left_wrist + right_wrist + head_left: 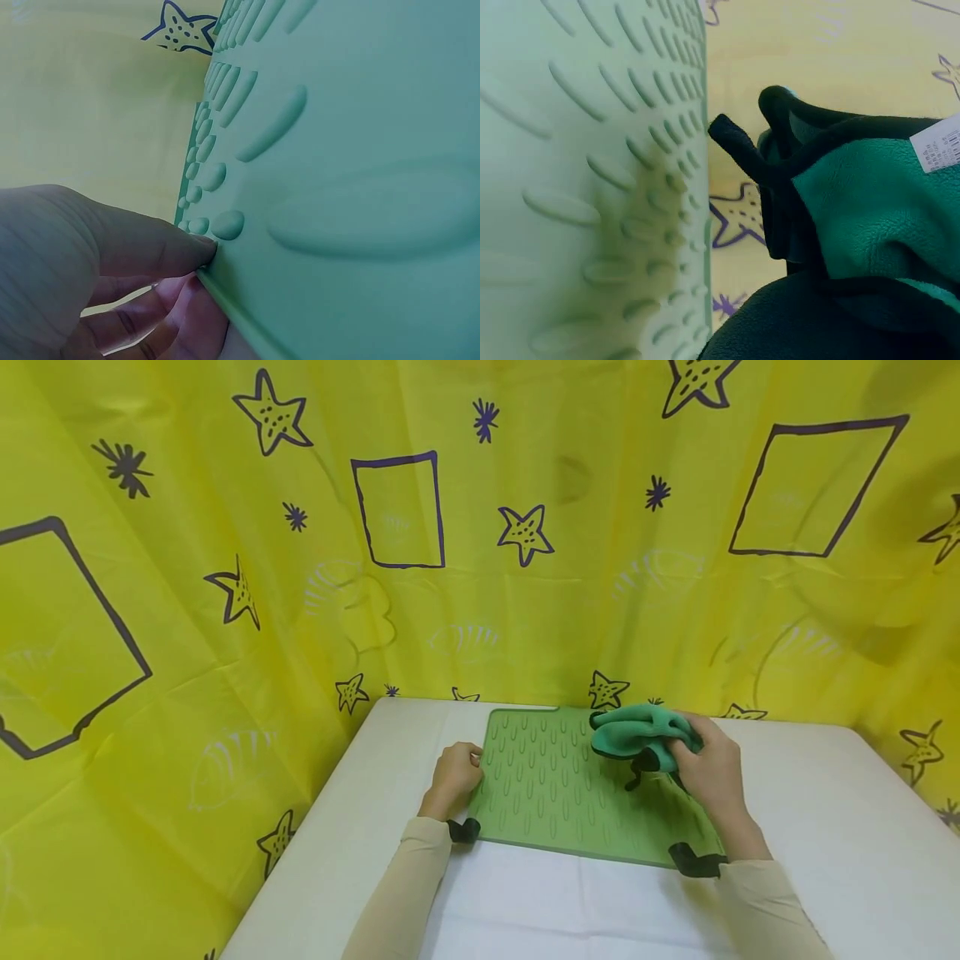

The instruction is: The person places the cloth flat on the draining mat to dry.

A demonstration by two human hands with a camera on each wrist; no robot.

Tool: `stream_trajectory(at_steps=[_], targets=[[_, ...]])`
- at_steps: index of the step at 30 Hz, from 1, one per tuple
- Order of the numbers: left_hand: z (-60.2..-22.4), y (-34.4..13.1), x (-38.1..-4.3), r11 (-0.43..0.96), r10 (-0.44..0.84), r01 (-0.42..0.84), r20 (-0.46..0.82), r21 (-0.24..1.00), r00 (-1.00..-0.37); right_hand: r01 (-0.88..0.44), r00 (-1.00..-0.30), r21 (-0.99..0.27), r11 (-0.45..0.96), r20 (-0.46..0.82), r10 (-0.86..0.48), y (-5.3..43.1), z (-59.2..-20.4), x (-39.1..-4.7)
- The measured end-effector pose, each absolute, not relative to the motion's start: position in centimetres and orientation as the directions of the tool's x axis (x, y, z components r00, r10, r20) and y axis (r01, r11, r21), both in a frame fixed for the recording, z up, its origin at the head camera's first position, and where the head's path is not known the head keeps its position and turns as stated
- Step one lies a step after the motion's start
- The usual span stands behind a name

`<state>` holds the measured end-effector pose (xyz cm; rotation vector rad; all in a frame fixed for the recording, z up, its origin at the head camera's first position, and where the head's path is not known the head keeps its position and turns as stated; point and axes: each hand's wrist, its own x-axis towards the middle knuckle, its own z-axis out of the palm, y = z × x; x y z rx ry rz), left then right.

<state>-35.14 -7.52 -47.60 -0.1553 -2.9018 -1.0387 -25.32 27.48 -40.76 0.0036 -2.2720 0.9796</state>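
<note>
A green mat (540, 793) with raised oval ridges lies on the white table. My left hand (454, 774) pinches its left edge; in the left wrist view the thumb (161, 244) lies on top of the mat and the curled fingers sit below the rim. Over the mat's right half, my right hand (712, 768) holds a folded green cloth (637, 732) with dark trim. A dark loop hangs from the cloth. The right wrist view shows the cloth (877, 202) and its white label (939, 144), apart from the mat's surface; the right fingers are hidden there.
A yellow curtain (480, 602) printed with stars and frames hangs behind the white table (517, 902) and along its left side. Dark straps (693, 860) sit at both wrists, close to the mat's front corners.
</note>
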Motion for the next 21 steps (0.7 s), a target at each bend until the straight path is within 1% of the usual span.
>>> stream_trajectory(at_steps=[8,17,19,21], targets=[[-47.6,-7.5,-35.1,0.763,0.064,0.096,0.074,0.64,-0.995,-0.321,-0.753,-0.631,0.706,0.622,0.214,25.0,-41.7,-25.9],[-47.6,-7.4,-35.0,0.777,0.074,0.116,0.093,0.619,-0.993,-0.37,-0.672,-0.615,0.696,0.694,0.256,23.8,-42.6,-26.7],[-47.6,-7.4,-35.0,0.781,0.073,0.118,0.098,0.614,-0.993,-0.375,-0.669,-0.609,0.699,0.7,0.251,23.7,-42.9,-26.8],[-47.6,-7.3,-35.0,0.782,0.07,0.116,0.099,0.612,-0.993,-0.363,-0.689,-0.597,0.715,0.689,0.226,23.5,-43.2,-27.0]])
